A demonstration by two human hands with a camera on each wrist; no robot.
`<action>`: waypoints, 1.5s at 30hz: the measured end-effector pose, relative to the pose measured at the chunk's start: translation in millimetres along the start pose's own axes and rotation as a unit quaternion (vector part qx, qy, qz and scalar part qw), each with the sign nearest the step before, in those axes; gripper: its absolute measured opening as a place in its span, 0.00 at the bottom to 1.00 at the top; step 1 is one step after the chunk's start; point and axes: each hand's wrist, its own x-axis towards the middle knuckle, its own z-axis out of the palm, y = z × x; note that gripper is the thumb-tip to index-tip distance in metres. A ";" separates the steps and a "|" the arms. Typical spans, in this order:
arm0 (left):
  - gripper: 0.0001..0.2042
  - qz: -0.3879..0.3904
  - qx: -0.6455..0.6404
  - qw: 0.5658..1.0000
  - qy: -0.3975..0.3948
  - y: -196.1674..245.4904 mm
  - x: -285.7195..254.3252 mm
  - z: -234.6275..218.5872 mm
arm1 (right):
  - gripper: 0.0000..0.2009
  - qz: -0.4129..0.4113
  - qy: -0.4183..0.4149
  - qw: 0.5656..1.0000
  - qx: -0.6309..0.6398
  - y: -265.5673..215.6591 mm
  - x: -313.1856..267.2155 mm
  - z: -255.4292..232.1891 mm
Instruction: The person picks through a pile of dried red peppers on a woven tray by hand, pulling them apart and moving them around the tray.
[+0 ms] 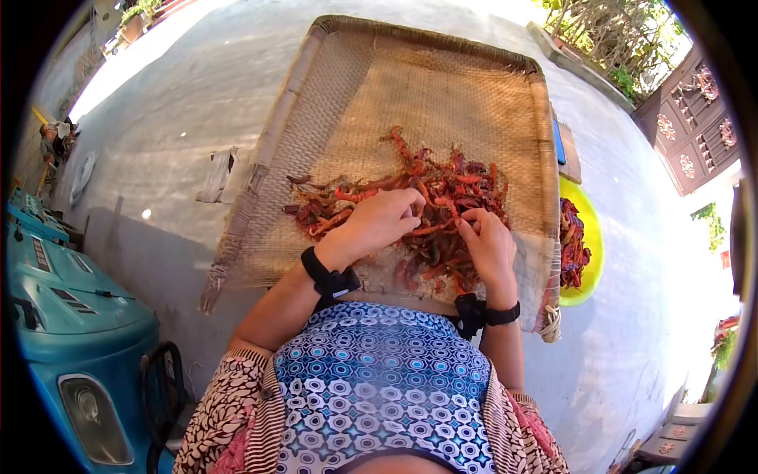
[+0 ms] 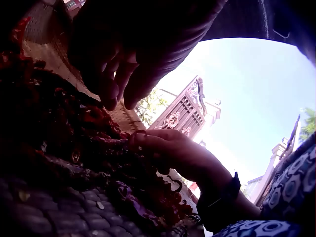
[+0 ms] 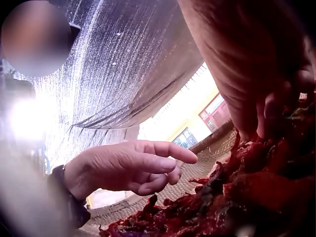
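Observation:
A heap of dried red chili peppers (image 1: 466, 180) lies on a large woven bamboo tray (image 1: 450, 87) in front of the person. Over the near left part of the heap is the left hand (image 1: 383, 220). Seen from the right wrist, that left hand (image 3: 126, 168) has its index finger stretched out, its other fingers loosely bent and nothing in its grasp. At the heap's right side, the right hand (image 1: 493, 249) pinches a chili pepper between thumb and index finger. The left wrist view shows the right hand (image 2: 170, 148) with its fingertips at the dark peppers.
Right of the tray, a yellow-green basin (image 1: 588, 245) holds more red chilies. A blue flat object (image 1: 560, 142) lies behind it. At the left stand a teal vehicle (image 1: 87, 308) and a black metal chair (image 1: 167, 387). The tray has a raised rim (image 1: 257, 182).

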 end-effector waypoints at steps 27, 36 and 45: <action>0.07 0.057 0.128 0.990 0.007 -22.9 -1.3 25.4 | 0.04 0.070 0.136 0.688 0.709 40.6 -10.8 -46.6; 0.05 0.094 0.102 0.988 0.063 -7.5 -8.0 15.6 | 0.10 0.032 -0.023 0.899 0.437 7.6 -23.4 -19.1; 0.04 -0.047 -0.350 0.934 -0.043 1.6 -9.0 4.6 | 0.10 0.015 -0.149 0.923 0.353 -10.6 -29.7 -1.4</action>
